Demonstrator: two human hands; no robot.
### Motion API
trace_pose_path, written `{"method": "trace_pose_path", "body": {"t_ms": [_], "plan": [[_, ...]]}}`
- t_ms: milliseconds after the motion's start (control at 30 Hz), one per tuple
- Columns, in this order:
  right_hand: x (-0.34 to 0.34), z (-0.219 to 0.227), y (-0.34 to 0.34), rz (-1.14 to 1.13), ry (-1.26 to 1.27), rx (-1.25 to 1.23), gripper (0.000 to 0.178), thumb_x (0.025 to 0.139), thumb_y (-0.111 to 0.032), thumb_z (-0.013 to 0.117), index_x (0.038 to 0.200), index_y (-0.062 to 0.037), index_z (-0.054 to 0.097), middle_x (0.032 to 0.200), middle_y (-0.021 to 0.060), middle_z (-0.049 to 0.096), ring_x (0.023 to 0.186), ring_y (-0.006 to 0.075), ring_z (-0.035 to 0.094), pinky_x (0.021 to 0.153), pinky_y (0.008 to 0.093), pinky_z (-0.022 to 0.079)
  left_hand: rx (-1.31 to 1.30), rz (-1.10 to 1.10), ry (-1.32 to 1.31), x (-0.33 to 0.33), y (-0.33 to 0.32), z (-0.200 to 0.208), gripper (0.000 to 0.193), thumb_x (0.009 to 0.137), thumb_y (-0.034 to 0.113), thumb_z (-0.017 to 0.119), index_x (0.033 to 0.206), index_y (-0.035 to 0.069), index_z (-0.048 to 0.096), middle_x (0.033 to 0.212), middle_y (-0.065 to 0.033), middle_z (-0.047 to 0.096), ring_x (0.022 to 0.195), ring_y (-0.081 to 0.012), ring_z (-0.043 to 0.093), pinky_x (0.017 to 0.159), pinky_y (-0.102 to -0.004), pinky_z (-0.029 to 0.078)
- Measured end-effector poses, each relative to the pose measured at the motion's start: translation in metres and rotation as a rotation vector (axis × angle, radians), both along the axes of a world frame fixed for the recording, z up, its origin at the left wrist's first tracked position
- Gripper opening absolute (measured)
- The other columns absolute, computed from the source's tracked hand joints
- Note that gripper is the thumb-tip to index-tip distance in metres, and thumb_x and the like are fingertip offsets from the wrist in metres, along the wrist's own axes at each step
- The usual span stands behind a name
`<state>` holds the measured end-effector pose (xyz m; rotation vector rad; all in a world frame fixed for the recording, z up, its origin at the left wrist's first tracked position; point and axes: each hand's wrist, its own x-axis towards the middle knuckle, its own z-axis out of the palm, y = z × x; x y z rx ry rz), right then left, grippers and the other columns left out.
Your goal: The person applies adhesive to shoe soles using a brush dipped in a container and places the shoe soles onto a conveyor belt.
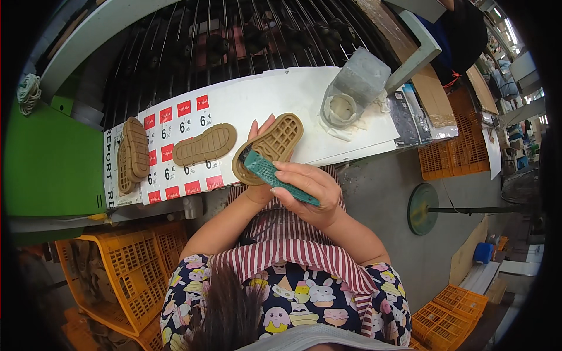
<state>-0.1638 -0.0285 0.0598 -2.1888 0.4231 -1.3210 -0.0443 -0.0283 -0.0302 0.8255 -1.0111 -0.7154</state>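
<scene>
A tan shoe sole (283, 136) with a gridded hollow side faces up in my left hand (258, 193). The fingers of that hand curl round its far edge, and the palm lies beneath. My right hand (313, 188) grips a green, hole-patterned brush (261, 167), whose far end lies against the heel part of the sole. Its bristles are mostly hidden from view. To the left on the white board, another tan sole (205, 144) rests with its ribbed tread up. Farther left, a sole (137, 149) leans over another sole (124, 175).
A cloudy plastic container (358, 82) stands at the board's (298, 99) right, amid whitish smears. Beyond runs a rack of dark metal rollers (175, 52). A green panel (52, 158) stands left. Orange crates (126, 275) holding soles sit lower left; an orange crate (453, 146) is at right.
</scene>
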Motion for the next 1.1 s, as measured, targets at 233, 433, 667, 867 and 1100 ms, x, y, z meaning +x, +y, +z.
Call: {"method": "trace_pose_path", "body": {"t_ms": [233, 433, 667, 867, 1100], "plan": [[-0.002, 0.001, -0.003, 0.095, 0.034, 0.054, 0.027, 0.072, -0.007, 0.072, 0.097, 0.0019, 0.063, 0.100, 0.0189, 0.064, 0.088, 0.0270, 0.065, 0.077, 0.0317, 0.052, 0.050, -0.084, -0.031, 0.003, 0.003, 0.003, 0.078, 0.080, 0.000, 0.062, 0.141, 0.008, 0.013, 0.139, -0.0144, 0.034, 0.125, -0.0229, 0.041, 0.105, -0.0355, 0.035], [-0.010, 0.009, -0.015, 0.205, 0.050, 0.248, 0.026, 0.076, -0.006, 0.067, 0.099, 0.0036, 0.062, 0.103, 0.0214, 0.063, 0.094, 0.0276, 0.064, 0.081, 0.0325, 0.050, 0.134, -0.205, -0.500, 0.015, 0.012, 0.013, 0.073, 0.086, 0.024, 0.060, 0.138, 0.003, 0.015, 0.136, -0.0160, 0.038, 0.123, -0.0221, 0.043, 0.105, -0.0369, 0.033], [-0.017, 0.007, -0.031, 0.307, 0.011, 0.573, 0.019, 0.081, -0.002, 0.062, 0.099, 0.0038, 0.060, 0.104, 0.0162, 0.064, 0.096, 0.0203, 0.061, 0.084, 0.0317, 0.050, 0.330, -0.336, -0.591, 0.026, 0.034, 0.030, 0.059, 0.078, 0.021, 0.071, 0.129, 0.012, 0.043, 0.130, -0.0110, 0.047, 0.123, -0.0198, 0.043, 0.105, -0.0354, 0.032], [-0.013, 0.013, -0.027, 0.412, -0.095, 0.800, 0.018, 0.085, 0.000, 0.056, 0.101, 0.0067, 0.058, 0.107, 0.0171, 0.061, 0.093, 0.0182, 0.061, 0.081, 0.0296, 0.053, 0.567, -0.600, -0.402, 0.036, 0.043, 0.047, 0.048, 0.073, 0.022, 0.076, 0.115, 0.009, 0.056, 0.111, -0.0077, 0.060, 0.104, -0.0163, 0.056, 0.091, -0.0317, 0.045], [-0.018, 0.016, -0.032, 0.442, -0.066, 0.950, 0.019, 0.087, -0.003, 0.054, 0.102, 0.0076, 0.057, 0.105, 0.0155, 0.062, 0.087, 0.0159, 0.062, 0.076, 0.0278, 0.054, 0.540, -0.749, -0.272, 0.043, 0.043, 0.050, 0.053, 0.070, 0.019, 0.078, 0.115, 0.004, 0.055, 0.111, -0.0071, 0.060, 0.103, -0.0158, 0.057, 0.089, -0.0305, 0.046]]}}
